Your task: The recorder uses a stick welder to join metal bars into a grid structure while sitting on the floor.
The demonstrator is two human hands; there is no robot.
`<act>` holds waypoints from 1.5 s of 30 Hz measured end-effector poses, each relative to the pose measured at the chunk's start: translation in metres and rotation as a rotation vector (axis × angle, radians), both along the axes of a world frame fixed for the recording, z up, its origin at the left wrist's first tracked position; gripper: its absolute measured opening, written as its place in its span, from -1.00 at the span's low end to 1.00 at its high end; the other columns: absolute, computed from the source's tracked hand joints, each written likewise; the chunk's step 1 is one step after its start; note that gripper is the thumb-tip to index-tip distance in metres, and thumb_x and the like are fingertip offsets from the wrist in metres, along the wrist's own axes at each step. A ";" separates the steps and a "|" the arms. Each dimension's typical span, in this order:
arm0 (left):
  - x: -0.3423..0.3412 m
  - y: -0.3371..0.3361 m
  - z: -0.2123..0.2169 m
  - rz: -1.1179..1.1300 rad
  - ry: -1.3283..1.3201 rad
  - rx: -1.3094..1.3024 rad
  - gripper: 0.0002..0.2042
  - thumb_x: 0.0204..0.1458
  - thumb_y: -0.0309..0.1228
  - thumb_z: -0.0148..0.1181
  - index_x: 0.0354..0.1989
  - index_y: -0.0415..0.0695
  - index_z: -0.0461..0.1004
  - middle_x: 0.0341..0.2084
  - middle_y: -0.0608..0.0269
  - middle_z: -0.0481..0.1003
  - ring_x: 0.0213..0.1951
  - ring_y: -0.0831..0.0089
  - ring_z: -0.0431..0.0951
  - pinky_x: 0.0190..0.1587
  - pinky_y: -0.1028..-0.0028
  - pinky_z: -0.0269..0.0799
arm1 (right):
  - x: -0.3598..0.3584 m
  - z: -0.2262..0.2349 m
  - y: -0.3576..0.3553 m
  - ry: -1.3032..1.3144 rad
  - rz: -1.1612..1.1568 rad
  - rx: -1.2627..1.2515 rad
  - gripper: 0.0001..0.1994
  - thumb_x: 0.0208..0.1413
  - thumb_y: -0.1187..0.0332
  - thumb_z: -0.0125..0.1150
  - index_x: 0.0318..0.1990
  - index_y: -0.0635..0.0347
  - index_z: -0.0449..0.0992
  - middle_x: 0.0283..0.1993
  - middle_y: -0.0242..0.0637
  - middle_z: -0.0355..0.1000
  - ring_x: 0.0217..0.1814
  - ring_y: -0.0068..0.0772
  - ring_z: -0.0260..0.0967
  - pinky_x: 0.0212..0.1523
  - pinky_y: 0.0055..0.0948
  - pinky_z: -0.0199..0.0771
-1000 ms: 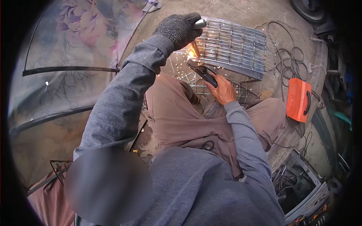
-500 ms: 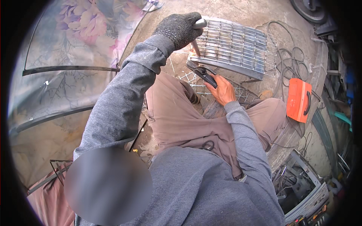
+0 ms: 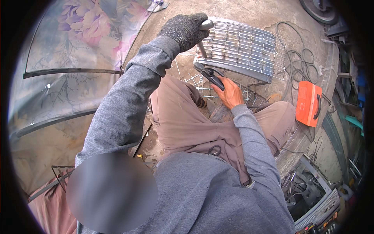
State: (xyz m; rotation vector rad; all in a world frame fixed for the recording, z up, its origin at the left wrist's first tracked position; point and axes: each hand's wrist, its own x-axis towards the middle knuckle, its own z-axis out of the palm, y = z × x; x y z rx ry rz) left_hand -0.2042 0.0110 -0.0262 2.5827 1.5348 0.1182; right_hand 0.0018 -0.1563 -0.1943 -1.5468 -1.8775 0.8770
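In a dark knitted glove, my left hand (image 3: 184,32) is closed around a grey metal tube (image 3: 202,50). The tube stands nearly upright, its lower end at the near left corner of a wire mesh panel (image 3: 241,45). That panel lies over a grey metal frame (image 3: 237,70). My bare right hand (image 3: 230,93) grips a black welding electrode holder (image 3: 212,77), its jaw end close below the tube's foot. I cannot make out an electrode in the jaws.
An orange case (image 3: 306,103) with a black handle sits to the right. Dark cables (image 3: 302,64) coil beyond it. More wire mesh (image 3: 204,86) lies near my legs. A floral sheet (image 3: 83,46) covers the left side. Metal parts (image 3: 307,187) fill the lower right.
The orange glow on the tube's lower end and the frame corner has gone. The electrode holder has shifted very slightly to the right. My left hand stays in place.
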 end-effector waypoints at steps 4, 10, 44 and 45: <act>-0.003 0.003 -0.004 -0.051 0.004 0.041 -0.69 0.17 -0.06 0.22 -0.02 0.07 0.53 -0.23 0.08 0.65 -0.14 0.00 0.66 -0.05 0.06 0.54 | -0.001 0.000 0.000 0.004 0.004 -0.002 -0.58 0.19 0.08 0.35 0.05 0.17 0.56 -0.17 -0.10 0.56 -0.15 0.05 0.57 -0.15 -0.10 0.59; 0.007 -0.006 0.004 0.030 -0.028 0.004 -0.75 0.17 -0.11 0.18 -0.22 -0.03 0.52 -0.34 0.15 0.54 -0.25 0.11 0.61 -0.17 0.17 0.49 | 0.002 -0.001 0.000 -0.016 0.003 -0.022 -0.56 0.20 0.04 0.33 0.07 0.16 0.56 -0.13 -0.08 0.57 -0.13 0.07 0.58 -0.12 -0.09 0.60; 0.004 -0.006 0.006 0.063 -0.007 -0.034 -0.67 0.14 -0.07 0.24 0.01 0.08 0.53 -0.23 0.09 0.66 -0.14 0.02 0.67 -0.04 0.06 0.55 | -0.001 -0.001 0.002 0.004 0.000 0.016 -0.57 0.19 0.09 0.36 0.08 0.18 0.56 -0.16 -0.09 0.56 -0.15 0.06 0.57 -0.15 -0.12 0.59; 0.004 -0.007 0.006 0.063 -0.008 -0.028 -0.67 0.14 -0.06 0.24 0.00 0.08 0.53 -0.23 0.08 0.66 -0.14 0.02 0.67 -0.05 0.07 0.55 | -0.001 -0.002 0.002 -0.001 -0.001 0.022 -0.57 0.19 0.09 0.36 0.08 0.18 0.56 -0.16 -0.09 0.56 -0.15 0.05 0.58 -0.15 -0.12 0.59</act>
